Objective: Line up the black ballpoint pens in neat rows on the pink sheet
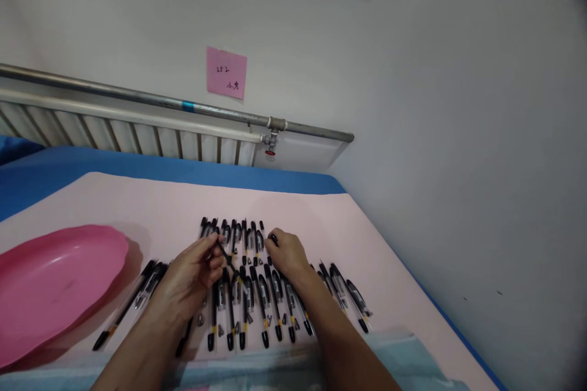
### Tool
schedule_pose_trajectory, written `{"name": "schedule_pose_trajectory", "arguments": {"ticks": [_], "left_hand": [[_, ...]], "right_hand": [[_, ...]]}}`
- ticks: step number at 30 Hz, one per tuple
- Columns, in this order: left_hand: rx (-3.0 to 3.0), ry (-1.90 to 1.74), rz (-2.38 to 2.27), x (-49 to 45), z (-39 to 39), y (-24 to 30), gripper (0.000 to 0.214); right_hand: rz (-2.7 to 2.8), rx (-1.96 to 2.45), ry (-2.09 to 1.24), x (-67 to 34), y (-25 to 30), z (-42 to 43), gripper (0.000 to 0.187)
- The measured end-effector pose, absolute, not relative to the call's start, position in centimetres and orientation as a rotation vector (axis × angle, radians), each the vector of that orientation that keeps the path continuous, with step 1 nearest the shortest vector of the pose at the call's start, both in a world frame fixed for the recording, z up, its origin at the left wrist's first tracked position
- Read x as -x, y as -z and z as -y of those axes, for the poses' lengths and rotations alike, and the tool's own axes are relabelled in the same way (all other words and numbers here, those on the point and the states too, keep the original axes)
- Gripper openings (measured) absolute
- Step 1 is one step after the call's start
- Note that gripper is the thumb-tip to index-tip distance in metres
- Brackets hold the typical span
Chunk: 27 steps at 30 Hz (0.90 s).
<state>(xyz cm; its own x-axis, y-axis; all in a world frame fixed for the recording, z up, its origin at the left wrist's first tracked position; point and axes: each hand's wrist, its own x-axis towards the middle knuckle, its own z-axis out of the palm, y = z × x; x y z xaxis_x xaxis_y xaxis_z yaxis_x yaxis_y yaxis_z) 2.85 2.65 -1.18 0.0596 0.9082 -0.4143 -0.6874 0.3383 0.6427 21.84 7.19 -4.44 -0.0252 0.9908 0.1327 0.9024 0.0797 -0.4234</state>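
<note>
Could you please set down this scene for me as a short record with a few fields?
surface: pink sheet over a blue table
left hand: pinches a thin black pen part above the rows
right hand: rests on the pens, fingertips at a small black cap
pens: black ballpoint pens laid side by side in rows
left of hands: pink plastic tray
wall: pink sticky note above a radiator

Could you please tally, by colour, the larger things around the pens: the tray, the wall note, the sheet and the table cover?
Pink: 3, the tray, the note and the sheet.
Blue: 1, the table cover.
Total: 4.
</note>
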Motion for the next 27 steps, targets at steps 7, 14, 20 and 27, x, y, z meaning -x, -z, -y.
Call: {"name": "schedule_pose_trajectory", "arguments": {"ticks": [7,14,20,27], "left_hand": [[-0.454,-1.182,-0.929,-3.4,-2.6,1.7,0.016],[-0.581,-1.196,-1.01,-4.4,-2.3,2.4,0.027],[-0.545,-1.239,-1.053,-4.5,-2.4,2.2,0.029],[-0.567,-1.152,-1.02,-4.7,-2.2,2.0,0.025]], "right_hand": [[1.832,1.435,-0.983,-20.2,1.5,-4.2,0.022],[1.846,1.291,-1.248,-18.4,0.9,-1.8,0.009],[1.767,1.76,-0.698,-21.2,2.6,-5.2,0.018],[1.816,1.935,-0.403,-23.4,4.1,-7.8,0.017]]}}
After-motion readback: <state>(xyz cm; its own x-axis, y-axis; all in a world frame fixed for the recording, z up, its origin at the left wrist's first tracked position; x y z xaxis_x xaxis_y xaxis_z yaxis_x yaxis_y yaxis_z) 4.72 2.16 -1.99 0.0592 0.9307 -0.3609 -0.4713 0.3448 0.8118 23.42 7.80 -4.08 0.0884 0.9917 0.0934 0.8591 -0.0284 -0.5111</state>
